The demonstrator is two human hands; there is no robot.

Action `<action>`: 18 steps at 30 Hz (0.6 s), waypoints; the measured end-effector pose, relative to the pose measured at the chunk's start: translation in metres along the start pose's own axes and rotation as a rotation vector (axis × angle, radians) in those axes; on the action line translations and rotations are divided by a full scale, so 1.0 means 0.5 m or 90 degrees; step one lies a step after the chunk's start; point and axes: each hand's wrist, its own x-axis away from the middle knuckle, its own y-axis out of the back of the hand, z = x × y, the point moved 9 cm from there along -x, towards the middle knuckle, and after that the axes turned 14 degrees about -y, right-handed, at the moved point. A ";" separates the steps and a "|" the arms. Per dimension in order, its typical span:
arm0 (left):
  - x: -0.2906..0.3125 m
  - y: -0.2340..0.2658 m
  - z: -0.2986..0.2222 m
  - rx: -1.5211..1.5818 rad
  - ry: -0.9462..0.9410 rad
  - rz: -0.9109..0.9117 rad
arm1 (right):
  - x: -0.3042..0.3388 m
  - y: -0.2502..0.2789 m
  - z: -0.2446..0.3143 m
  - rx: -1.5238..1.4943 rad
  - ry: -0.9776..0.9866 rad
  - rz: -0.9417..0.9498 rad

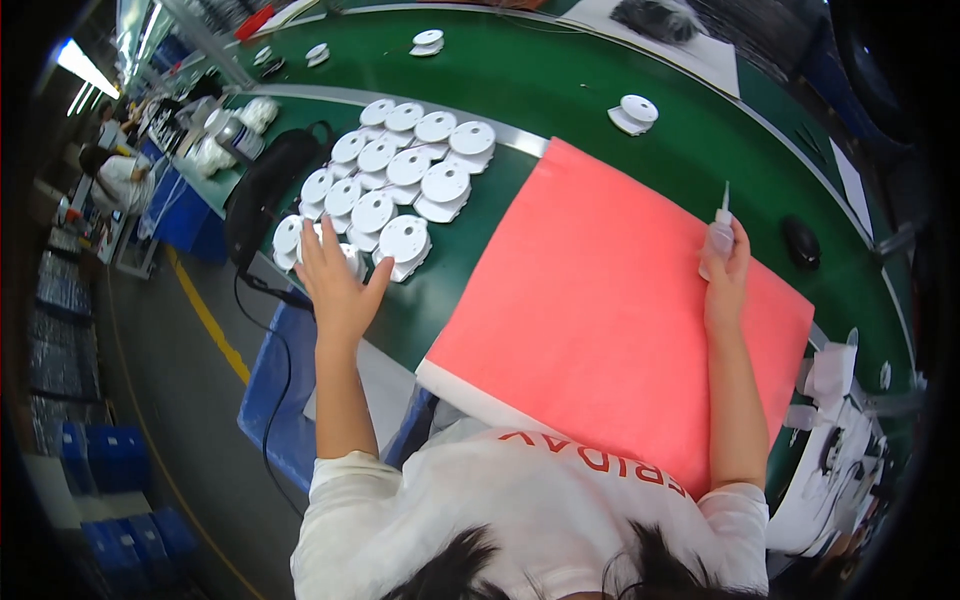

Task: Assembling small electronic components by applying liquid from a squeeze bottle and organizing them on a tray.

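Across green desk (405,322), left of pink mat (610,320), splaying released left fingers (314,256) over white discs (404,240). By mat's far edge, grasping bottle (717,240) with right fingers (740,240); could drip if squeezed.

Head-height view (fisheye), facing down

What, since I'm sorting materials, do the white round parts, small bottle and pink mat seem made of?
White round parts: probably moulded plastic, smooth, with evenly white faces.
Small bottle: likely plastic, translucent; its walls look cloudy.
Pink mat: matte, perhaps felt or foam, showing no glare.
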 end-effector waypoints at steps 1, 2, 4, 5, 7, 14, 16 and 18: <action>-0.040 -0.014 -0.030 0.011 -0.016 0.005 | -0.003 0.002 -0.008 0.014 -0.005 0.006; -0.086 -0.016 -0.085 0.089 -0.104 -0.029 | -0.012 0.000 -0.021 0.005 -0.022 0.012; -0.179 0.025 -0.224 0.186 -0.273 -0.087 | 0.006 0.016 0.017 -0.007 0.014 -0.009; -0.220 0.024 -0.278 0.195 -0.341 -0.094 | 0.004 0.004 0.023 -0.014 0.034 -0.001; -0.308 -0.037 -0.376 0.209 -0.441 -0.086 | 0.000 0.004 0.025 -0.013 0.031 -0.017; -0.496 -0.465 -0.537 0.300 -0.177 0.327 | -0.021 0.015 -0.005 -0.088 0.052 -0.028; -0.507 -0.491 -0.595 0.343 -0.160 0.250 | -0.020 0.038 -0.016 -0.080 0.044 -0.041; -0.510 -0.519 -0.590 0.422 -0.047 0.182 | -0.017 0.026 -0.016 -0.073 0.031 -0.027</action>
